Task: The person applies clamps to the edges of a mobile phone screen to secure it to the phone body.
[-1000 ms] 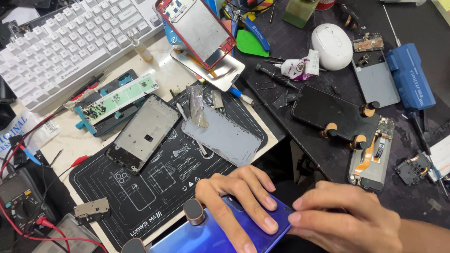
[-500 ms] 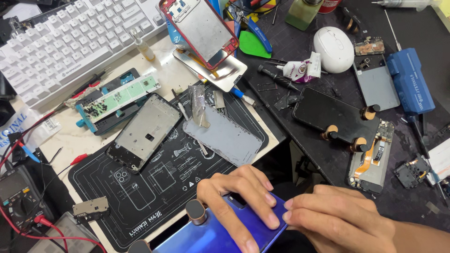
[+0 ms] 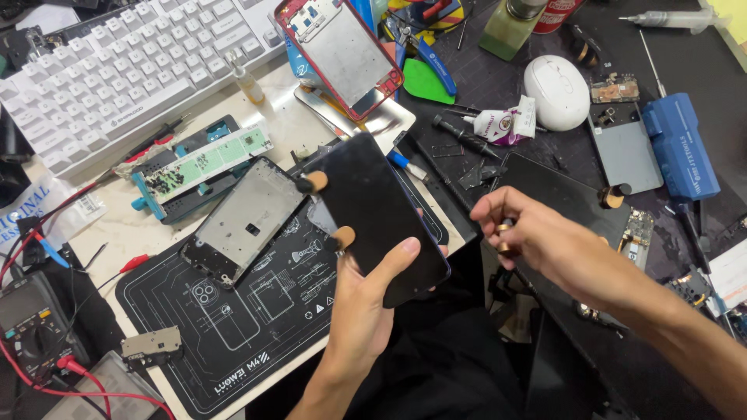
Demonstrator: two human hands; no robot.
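Left hand [image 3: 366,311]: up over the worktop's near edge, grasping a dark phone panel [image 3: 381,214], thumb laid across its lower right corner; the panel tilts, glossy face to the camera.
Clips: two tan round-headed clips [image 3: 315,182] sit on the panel's left edge, one above the other.
Right hand [image 3: 537,241]: just right of the panel and apart from it, fingers pinched on a small tan piece [image 3: 504,236], too small to name.
Hidden: the panel covers the middle of the black repair mat [image 3: 233,342] and whatever lies under it; both forearms run off the bottom edge.
Hard to make out: small dark parts beyond the right hand blur into the black mat on that side.
Around: silver phone midframe [image 3: 245,222] on the repair mat left of the panel; red-rimmed phone frame [image 3: 338,54] toward the far edge; white keyboard [image 3: 132,70] at the far left corner; white mouse [image 3: 556,92]; blue tool case [image 3: 678,148] toward the right edge; multimeter [image 3: 31,315] cut off at the left edge.
Containers: green glass bottle [image 3: 510,27] at the far edge, top cut off, contents unclear.
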